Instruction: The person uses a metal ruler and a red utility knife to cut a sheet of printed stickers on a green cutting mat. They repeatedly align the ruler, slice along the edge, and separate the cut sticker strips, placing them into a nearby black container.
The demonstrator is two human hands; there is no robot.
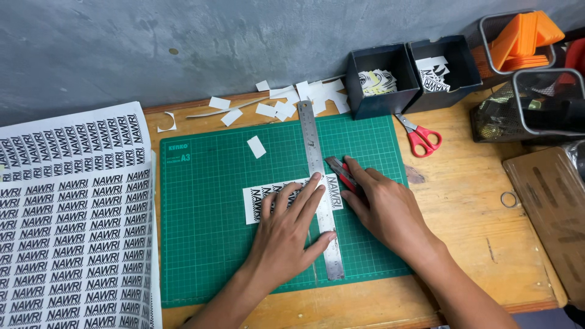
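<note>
My left hand (285, 234) lies flat with spread fingers on a steel ruler (312, 139) and on a white strip of printed stickers (255, 204), pinning both to the green cutting mat (207, 244). The ruler runs top to bottom across the strip. My right hand (385, 210) grips a red and grey utility knife (339, 168), its blade against the ruler's right edge just above the strip's right end (334, 191).
Large printed sticker sheets (73, 237) lie at the left. White paper offcuts (283, 103) sit behind the mat. Two black bins (381, 61) hold cut stickers; red scissors (420, 139), wire mesh baskets (542, 103) and a wooden board (548, 207) stand at the right.
</note>
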